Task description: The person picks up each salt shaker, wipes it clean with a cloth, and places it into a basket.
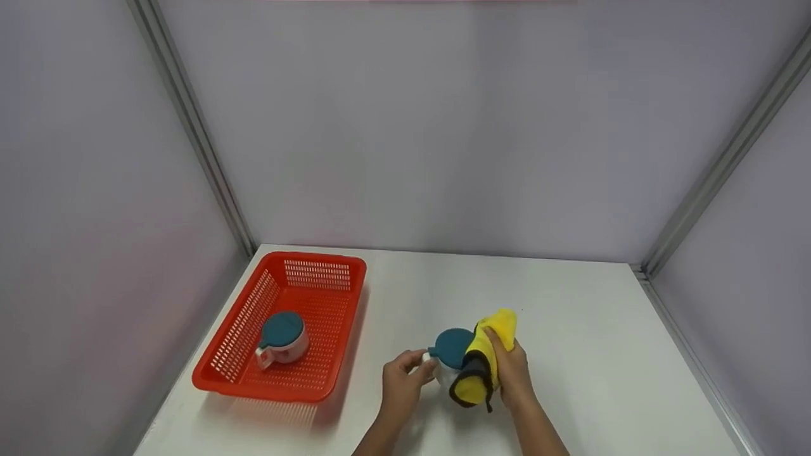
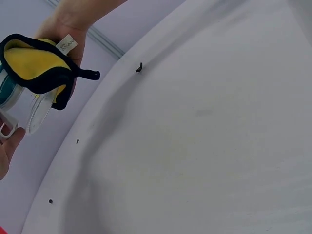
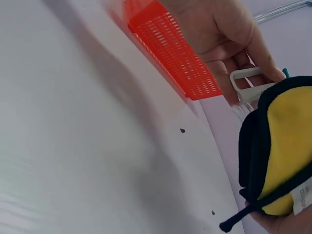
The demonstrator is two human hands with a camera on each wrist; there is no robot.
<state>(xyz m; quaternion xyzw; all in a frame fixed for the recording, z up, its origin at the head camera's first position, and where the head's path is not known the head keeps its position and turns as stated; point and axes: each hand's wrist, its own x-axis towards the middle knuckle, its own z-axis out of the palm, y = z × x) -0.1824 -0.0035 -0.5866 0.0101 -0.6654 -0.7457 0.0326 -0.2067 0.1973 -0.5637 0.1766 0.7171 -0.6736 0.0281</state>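
A clear jar with a teal lid (image 1: 452, 348) and a white handle (image 3: 243, 87) is held up over the white table. My left hand (image 1: 403, 384) pinches that handle between thumb and fingers. Against the jar's right side my right hand (image 1: 512, 372) grips a yellow cloth (image 1: 484, 347) with dark edging, a hanging loop and a white tag (image 2: 67, 44). The cloth covers part of the jar, so its right side is hidden. A similar teal-lidded jar (image 1: 283, 337) stands in the red basket to the left, its handle toward the front left.
The red plastic basket (image 1: 345, 335) with slotted walls sits on the left of the white table (image 1: 589, 354). Grey-white panels with metal corner posts (image 1: 196, 133) enclose the back and sides. A few small dark specks (image 3: 182, 130) show on the tabletop.
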